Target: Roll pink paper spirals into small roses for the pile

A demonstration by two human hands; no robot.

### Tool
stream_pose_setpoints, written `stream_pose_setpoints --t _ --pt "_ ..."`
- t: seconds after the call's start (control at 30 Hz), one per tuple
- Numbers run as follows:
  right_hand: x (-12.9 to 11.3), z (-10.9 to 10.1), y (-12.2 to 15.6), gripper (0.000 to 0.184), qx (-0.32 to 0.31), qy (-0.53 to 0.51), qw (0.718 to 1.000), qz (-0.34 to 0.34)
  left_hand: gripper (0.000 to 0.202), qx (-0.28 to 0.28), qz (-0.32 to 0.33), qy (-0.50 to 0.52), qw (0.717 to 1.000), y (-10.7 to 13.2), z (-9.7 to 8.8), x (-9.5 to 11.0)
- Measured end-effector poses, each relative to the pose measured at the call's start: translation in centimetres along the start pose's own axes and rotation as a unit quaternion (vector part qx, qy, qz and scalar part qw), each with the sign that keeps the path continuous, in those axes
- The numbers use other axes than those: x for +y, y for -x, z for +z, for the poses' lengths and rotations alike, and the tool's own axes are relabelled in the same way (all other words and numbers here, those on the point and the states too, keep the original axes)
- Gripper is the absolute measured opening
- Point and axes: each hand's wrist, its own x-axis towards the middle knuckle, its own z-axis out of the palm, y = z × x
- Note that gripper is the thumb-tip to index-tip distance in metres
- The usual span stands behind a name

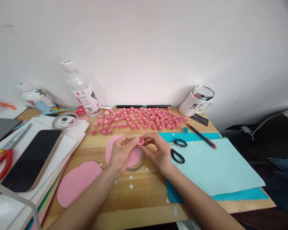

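Hands: left hand and right hand meet at mid-table, fingertips of both pinched on one small rolled pink paper rose, held just above the tabletop. Directly under them: flat pink paper disc with a clear round ring sitting partly on it (can't tell if it's glass or plastic). Bigger pink paper cutout lies nearer the front edge, left of the left forearm. Batch of finished pink paper rolls is spread in loose rows behind the hands, toward the wall. Black-handled scissors lie just right of the right hand, on the edge of a pale blue paper sheet that overlaps a darker teal sheet. Red-and-black pencil lies diagonal at the back of those sheets, small teal cap next to its tip. White printed mug sits on its side at the wall, long black pen along the wall beside it. Left side: clear plastic water bottle, black smartphone face up on a white paper stack, red-handled scissors beside it. Small white paper scraps are scattered on the wooden table.
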Motion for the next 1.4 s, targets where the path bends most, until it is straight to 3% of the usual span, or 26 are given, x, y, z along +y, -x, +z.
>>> stream_pose_setpoints --t 0.2,0.47,0.63,0.77,1.1,1.4 --pt "0.18 -0.29 -0.04 0.02 0.014 0.059 0.998 -0.028 0.011 0.01 0.009 -0.025 1.0 0.17 0.16 0.22" --pt "0.05 -0.28 -0.04 0.025 -0.009 0.041 0.999 -0.017 0.011 0.019 0.008 -0.026 0.999 0.21 0.24 0.32" --pt "0.07 -0.19 0.03 0.024 0.012 0.03 0.999 -0.031 0.008 0.006 0.002 0.009 1.0 0.04 0.16 0.13" --pt "-0.09 -0.08 0.08 0.012 0.021 0.088 0.993 -0.071 0.008 -0.002 -0.023 0.052 0.998 -0.03 0.22 0.28" --pt "0.48 0.47 0.56 0.013 0.036 0.19 0.972 -0.135 0.009 -0.02 -0.05 0.066 0.996 0.25 0.5 0.53" --pt "0.24 -0.13 -0.04 0.01 0.027 0.128 0.988 -0.087 0.01 -0.011 -0.017 0.048 0.999 -0.04 0.32 0.28"
